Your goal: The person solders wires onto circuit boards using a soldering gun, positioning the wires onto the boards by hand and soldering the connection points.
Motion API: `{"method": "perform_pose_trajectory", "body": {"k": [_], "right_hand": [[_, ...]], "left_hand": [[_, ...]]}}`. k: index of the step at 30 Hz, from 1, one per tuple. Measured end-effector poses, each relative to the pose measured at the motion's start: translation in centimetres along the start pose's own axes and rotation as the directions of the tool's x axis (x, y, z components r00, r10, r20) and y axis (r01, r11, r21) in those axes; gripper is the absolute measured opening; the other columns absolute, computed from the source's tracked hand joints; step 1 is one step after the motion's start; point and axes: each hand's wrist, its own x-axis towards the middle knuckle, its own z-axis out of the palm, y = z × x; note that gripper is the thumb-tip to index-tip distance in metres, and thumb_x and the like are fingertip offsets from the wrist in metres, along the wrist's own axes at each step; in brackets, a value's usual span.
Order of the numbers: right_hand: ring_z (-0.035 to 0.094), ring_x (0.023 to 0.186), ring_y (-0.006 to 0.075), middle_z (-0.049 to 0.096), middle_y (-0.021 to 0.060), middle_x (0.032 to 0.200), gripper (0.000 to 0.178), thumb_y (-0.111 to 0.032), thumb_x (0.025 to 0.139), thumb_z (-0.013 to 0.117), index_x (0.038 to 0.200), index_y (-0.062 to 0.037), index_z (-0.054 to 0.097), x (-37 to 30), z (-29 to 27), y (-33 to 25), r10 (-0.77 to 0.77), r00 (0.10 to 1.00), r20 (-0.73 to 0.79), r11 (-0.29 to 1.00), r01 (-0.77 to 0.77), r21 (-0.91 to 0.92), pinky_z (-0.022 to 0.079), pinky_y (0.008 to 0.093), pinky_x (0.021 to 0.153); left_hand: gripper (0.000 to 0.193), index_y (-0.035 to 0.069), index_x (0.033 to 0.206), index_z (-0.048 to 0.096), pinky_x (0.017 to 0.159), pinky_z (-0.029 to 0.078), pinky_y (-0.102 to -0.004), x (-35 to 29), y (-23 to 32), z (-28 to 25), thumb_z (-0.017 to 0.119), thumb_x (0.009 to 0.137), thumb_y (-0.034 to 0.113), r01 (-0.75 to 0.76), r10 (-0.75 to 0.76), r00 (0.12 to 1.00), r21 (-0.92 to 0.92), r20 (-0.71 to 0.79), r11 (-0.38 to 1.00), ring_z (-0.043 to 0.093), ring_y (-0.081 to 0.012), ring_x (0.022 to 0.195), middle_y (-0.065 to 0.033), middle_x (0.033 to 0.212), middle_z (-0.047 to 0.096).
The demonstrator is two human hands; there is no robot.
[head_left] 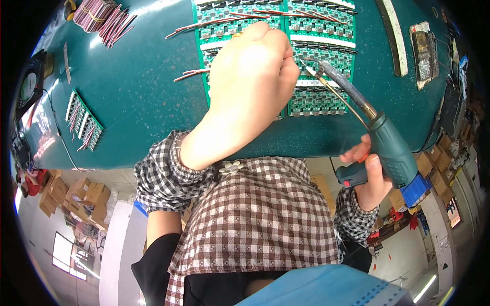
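Note:
Two green circuit board panels lie side by side on the table, carrying rows of small parts. Red, white and black wires lie across them, several sticking out past the left edge. My left hand is over the panels, its fingers pinched together; whatever they hold is hidden behind the hand. In my right hand is a dark green soldering gun, gripped by its handle. Its metal tip and thin feed tube point up and left, close to my left fingertips and above the right panel.
A rubber-banded bundle of wires sits at the far left of the green table. Nearer is a small board strip with wires. To the right lie a long pale strip and a worn metal block. Cardboard boxes stand beyond the table.

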Motion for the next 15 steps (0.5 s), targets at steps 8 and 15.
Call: {"method": "perform_pose_trajectory", "body": {"k": [8,15], "right_hand": [[0.057,0.065,0.0207,0.054,0.0099,0.074,0.039,-0.02,0.083,0.059,0.106,0.0099,0.051,0.12,-0.19,0.24,-0.028,0.999,0.031,1.0,0.028,-0.008,0.052,0.0332,0.059],[0.057,0.065,0.0206,0.055,0.0105,0.075,0.038,-0.017,0.082,0.06,0.106,0.0111,0.05,0.08,-0.01,0.01,-0.04,0.998,0.042,0.999,0.041,-0.033,0.052,0.0337,0.06]], "left_hand": [[0.012,0.004,0.068,0.052,0.051,0.039,-0.0328,0.0,-0.05,0.06,0.063,0.065,0.0,-0.024,0.024,1.0,0.022,0.007,0.999,0.047,-0.0208,0.057,-0.0051,0.062,0.044],[0.012,0.004,0.068,0.051,0.05,0.038,-0.0331,-0.02,-0.02,0.16,0.063,0.065,0.0,-0.022,0.022,1.0,0.009,0.004,1.0,0.047,-0.0208,0.056,-0.0049,0.062,0.044]]}}
